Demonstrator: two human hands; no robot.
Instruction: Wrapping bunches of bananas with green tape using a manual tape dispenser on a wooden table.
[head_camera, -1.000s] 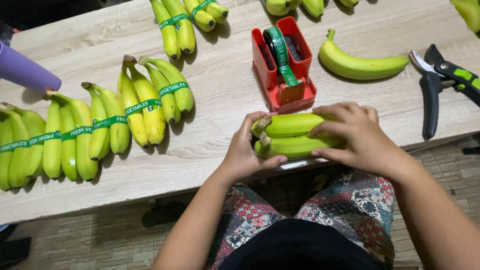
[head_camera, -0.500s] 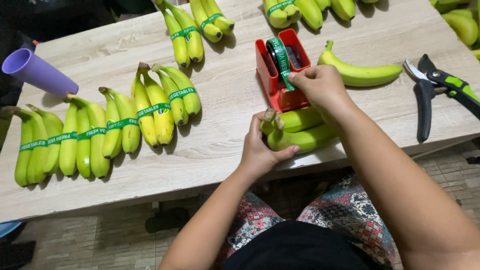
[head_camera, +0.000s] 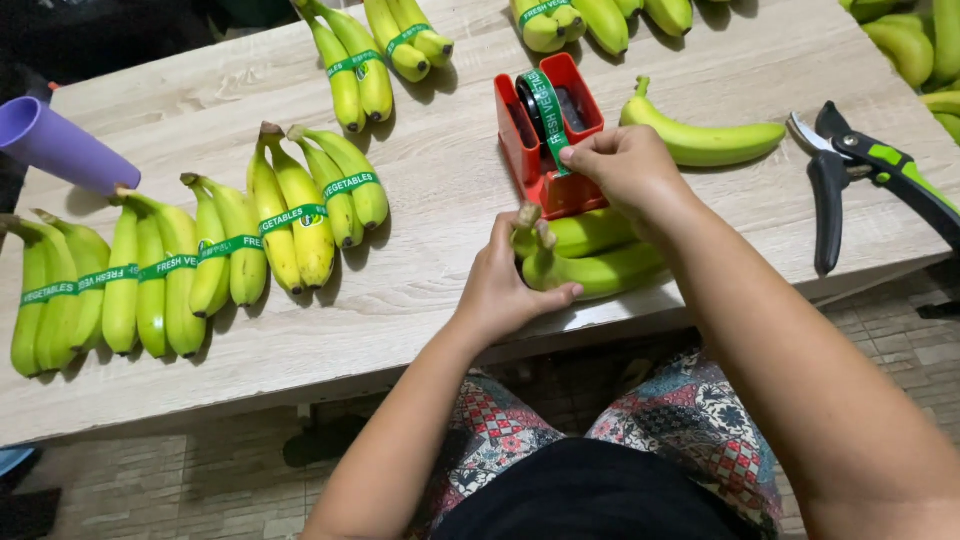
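Bananas everywhere on this wooden table (head_camera: 440, 200). Left hand (head_camera: 505, 285) wrapped around the stem end of a small green banana bunch (head_camera: 600, 255) near the table's front edge, fingers curled and clamped on it, thumb along the near side. Right hand (head_camera: 625, 165) up at the red tape dispenser (head_camera: 545, 140), just behind that bunch, thumb and fingertips pinched together on the loose end of the green printed tape (head_camera: 548, 110) coming off the roll (rest of the fingers folded in, so can't see much more of the grip).

Off to the right of the dispenser, a single green banana (head_camera: 710, 140) lying flat, and further right a pair of pruning shears (head_camera: 850, 170) with black and green handles, blades closed as far as can be told. Over on the left, taped bunches (head_camera: 200, 260) lined up in a row, each with a green band around the middle. More taped bunches (head_camera: 375, 50) along the far edge, plus some at the top right corner. Purple cup (head_camera: 60, 145) tipped on its side at the far left. Patterned trousers (head_camera: 690, 420) visible below the table edge, above a tiled floor.
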